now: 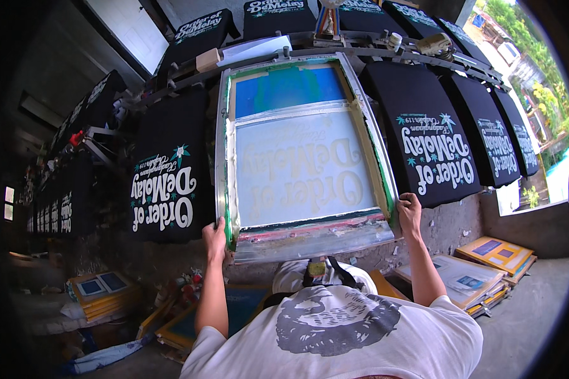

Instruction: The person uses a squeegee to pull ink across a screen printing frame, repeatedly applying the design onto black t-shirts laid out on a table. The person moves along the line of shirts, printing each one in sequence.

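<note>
The left hand and the right hand grip the lower side edges of a large rectangular metal-edged printing screen at the frame's centre, hiding what lies beneath. Black fabric panels with white lettering flank it; a small tan block sits upper left of centre, yellow-framed flat screens lower right.

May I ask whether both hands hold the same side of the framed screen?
No, the left hand and right hand grip opposite sides of the framed screen.
</note>
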The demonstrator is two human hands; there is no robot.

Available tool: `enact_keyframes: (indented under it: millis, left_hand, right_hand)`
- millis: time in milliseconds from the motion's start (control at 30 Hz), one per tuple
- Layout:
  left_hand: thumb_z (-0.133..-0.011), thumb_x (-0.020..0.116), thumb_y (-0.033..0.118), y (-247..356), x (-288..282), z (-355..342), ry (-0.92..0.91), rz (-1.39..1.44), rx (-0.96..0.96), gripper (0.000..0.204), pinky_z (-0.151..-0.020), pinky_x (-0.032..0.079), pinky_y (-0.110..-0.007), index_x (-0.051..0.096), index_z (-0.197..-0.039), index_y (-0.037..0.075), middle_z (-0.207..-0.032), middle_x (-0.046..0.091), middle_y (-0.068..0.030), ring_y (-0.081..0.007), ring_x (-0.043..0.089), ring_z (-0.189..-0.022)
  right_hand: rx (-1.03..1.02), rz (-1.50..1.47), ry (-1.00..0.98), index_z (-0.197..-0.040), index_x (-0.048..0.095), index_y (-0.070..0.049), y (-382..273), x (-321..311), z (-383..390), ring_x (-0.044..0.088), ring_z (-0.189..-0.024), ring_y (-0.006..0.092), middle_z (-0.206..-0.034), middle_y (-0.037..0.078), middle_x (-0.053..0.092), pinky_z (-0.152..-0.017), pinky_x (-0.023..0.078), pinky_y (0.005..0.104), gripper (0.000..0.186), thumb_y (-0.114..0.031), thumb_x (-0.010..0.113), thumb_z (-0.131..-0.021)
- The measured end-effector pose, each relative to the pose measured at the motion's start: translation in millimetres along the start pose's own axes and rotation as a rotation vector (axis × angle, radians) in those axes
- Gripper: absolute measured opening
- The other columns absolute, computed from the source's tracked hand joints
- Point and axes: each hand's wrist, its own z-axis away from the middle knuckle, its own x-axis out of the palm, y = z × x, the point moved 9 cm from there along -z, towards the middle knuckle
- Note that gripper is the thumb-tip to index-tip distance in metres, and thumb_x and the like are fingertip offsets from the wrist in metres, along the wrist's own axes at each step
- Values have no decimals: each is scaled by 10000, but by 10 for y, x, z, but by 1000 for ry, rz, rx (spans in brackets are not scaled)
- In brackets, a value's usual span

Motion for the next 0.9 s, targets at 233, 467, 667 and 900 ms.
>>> enact_keyframes:
  millis: [233, 467, 667, 900]
  left_hand:
    - [-998, 648, 363, -165, 101, -50, 55, -127, 34, 491, -592, 424, -406, 656, -769, -71, -605, 585, -106, -135, 494, -599]
    - [-990, 630, 310, -160, 102, -104, 149, -197, 129, 406, -765, 520, -415, 673, -888, -81, -778, 690, -172, -270, 693, -767]
    - [-725, 466, -6, 390, -247, 645, 178, 180, 604, 466, -1094, 440, -408, 643, -1153, -58, -1266, 635, -209, -337, 615, -1201]
    - [-649, 605, -15, 1090, 283, 1397, -243, -477, 1097, 383, -981, 485, -434, 677, -1025, -6, -1092, 669, -164, -348, 651, -1054]
  right_hand:
    - [-25, 173, 39, -981, 655, -10, 95, 92, -62, 542, -728, 89, -804, 22, 624, -625, 439, 245, 122, -18, 542, -936]
    - [-6, 275, -71, -1026, 643, -18, 51, 122, -103, 656, -756, 222, -816, 130, 700, -705, 511, 350, 193, -37, 530, -871]
    - [-511, 427, -471, -1177, 627, -32, -1079, 497, 660, 618, -1166, 368, -1276, 180, 612, -987, 508, 437, 376, -136, 730, -830]
    - [-1003, 890, -632, -1188, 672, -36, -1419, 796, 1321, 640, -1190, 326, -1219, 146, 684, -1048, 497, 452, 557, -52, 731, -634]
